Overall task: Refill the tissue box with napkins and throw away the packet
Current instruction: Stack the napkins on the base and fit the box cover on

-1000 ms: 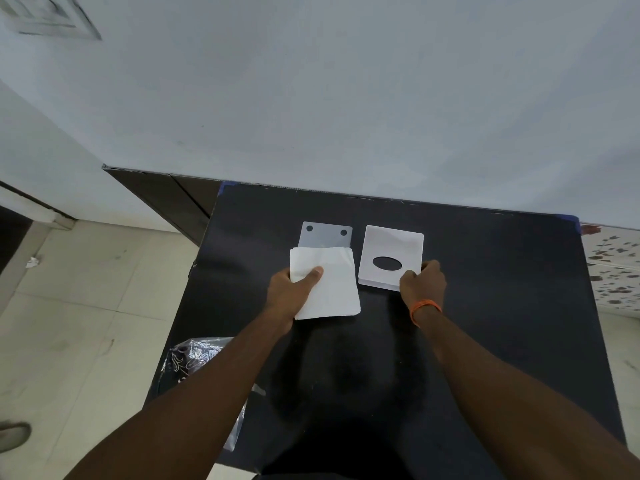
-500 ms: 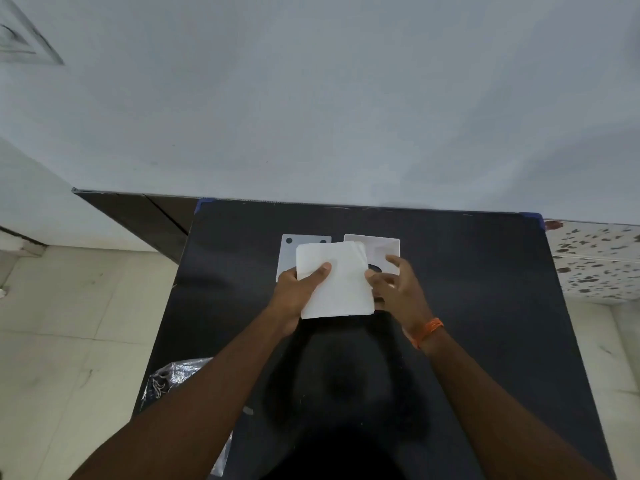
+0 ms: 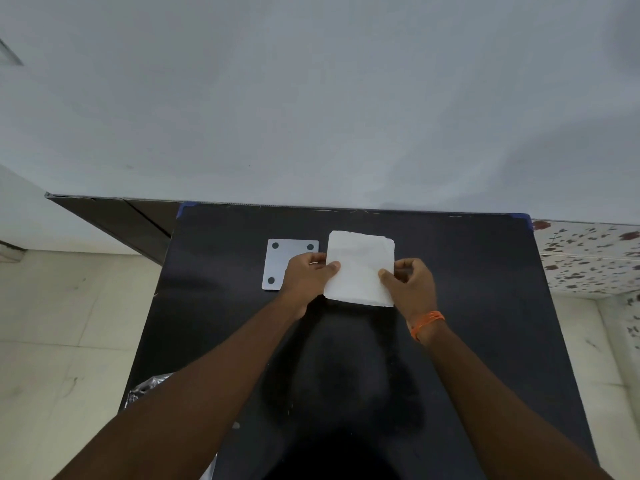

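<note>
A white stack of napkins [image 3: 360,268] lies over the spot where the white tissue box stood, so the box itself is hidden beneath it. My left hand [image 3: 306,275] grips the stack's left edge with the thumb on top. My right hand [image 3: 412,282] pinches the stack's right edge; an orange band circles that wrist. A grey square plate with dark round pads [image 3: 282,258], the box's base, lies flat just left of the stack, partly under my left hand. The crinkled clear packet [image 3: 145,391] hangs at the table's front left edge, mostly behind my left forearm.
The black table [image 3: 478,306] stands against a pale wall, with blue tape at its far corners. Beige floor tiles lie to the left and a speckled surface [image 3: 588,258] to the right.
My left hand has carried the napkin stack rightward over the tissue box. My right hand has left the box's edge and now holds the stack's right side.
</note>
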